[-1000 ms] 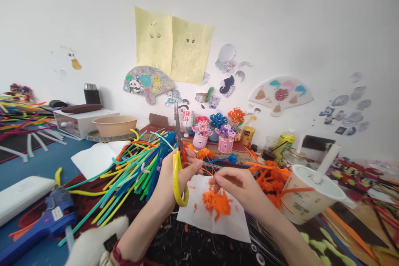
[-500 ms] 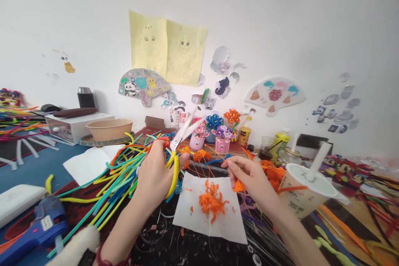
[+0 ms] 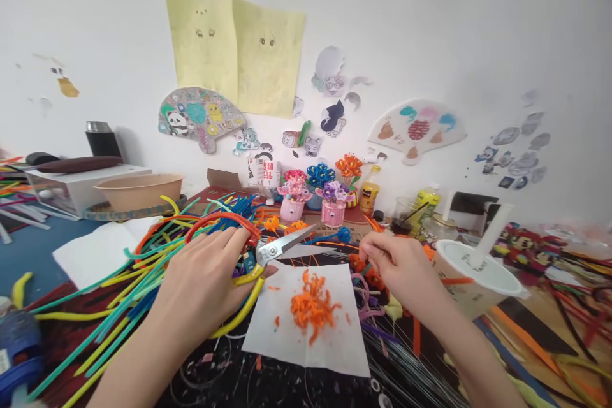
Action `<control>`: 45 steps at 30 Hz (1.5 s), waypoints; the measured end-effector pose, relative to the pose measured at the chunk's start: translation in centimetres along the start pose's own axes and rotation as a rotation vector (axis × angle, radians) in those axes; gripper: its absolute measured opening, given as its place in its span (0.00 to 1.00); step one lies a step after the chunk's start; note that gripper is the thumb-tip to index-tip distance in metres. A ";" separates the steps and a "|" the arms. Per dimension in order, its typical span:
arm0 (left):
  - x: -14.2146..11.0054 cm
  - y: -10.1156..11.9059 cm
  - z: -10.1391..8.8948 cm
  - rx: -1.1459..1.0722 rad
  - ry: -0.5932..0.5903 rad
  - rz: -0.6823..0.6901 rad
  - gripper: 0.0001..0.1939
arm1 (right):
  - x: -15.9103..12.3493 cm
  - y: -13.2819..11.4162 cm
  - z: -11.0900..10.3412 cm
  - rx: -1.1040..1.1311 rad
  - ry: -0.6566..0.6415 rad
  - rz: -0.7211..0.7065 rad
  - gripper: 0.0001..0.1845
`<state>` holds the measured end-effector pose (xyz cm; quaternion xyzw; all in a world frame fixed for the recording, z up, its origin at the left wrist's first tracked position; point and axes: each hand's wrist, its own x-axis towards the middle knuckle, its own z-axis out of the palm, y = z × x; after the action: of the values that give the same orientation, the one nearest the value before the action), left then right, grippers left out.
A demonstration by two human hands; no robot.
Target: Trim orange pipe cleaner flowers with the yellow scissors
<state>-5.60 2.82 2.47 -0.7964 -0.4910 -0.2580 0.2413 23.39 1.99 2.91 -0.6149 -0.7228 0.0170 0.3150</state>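
One pair of scissors (image 3: 273, 250), blades parted at the far edge of the paper (image 3: 339, 357)

The scissors are at the paper's far left corner, their blades apart and pointing right across its far edge. The left hand (image 3: 205, 280) is curled around the red and yellow handles; that spread grip probably keeps the blades parted.

The right hand (image 3: 399, 261) is just beyond the paper's far right corner, thumb and fingertips drawn together as if in a fine pinch. Whether anything is between them I cannot tell. Orange pieces (image 3: 375, 278) show just below it.

Orange scraps (image 3: 313, 309) lie heaped around the middle of the paper, which seems placed to catch them and keep them off the dark, littered surface.

Farther out, coloured fuzzy sticks (image 3: 157, 252) spread left of the paper, perhaps within easy reach. A blue tool (image 3: 21, 338) is cut off at the table's (image 3: 36, 248) near left corner. Two pink flowerpots (image 3: 333, 213) stand toward the table's far edge, and a lidded cup (image 3: 471, 296) stands right of the right hand.
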 end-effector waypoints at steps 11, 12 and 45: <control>0.1 1.0 0.2 -0.102 -0.061 0.005 0.16 | -0.5 -0.9 -0.1 -0.069 0.006 0.014 0.15; 0.1 1.0 0.2 -0.099 -0.051 0.014 0.16 | -0.5 -0.9 -0.1 -0.071 0.002 0.020 0.15; -0.1 0.6 0.0 0.079 0.099 0.152 0.09 | -0.2 -0.8 -0.5 -0.072 -0.125 0.052 0.14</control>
<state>-5.05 2.51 2.28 -0.8075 -0.4263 -0.2583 0.3155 22.96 1.42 3.54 -0.6420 -0.7251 0.0374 0.2464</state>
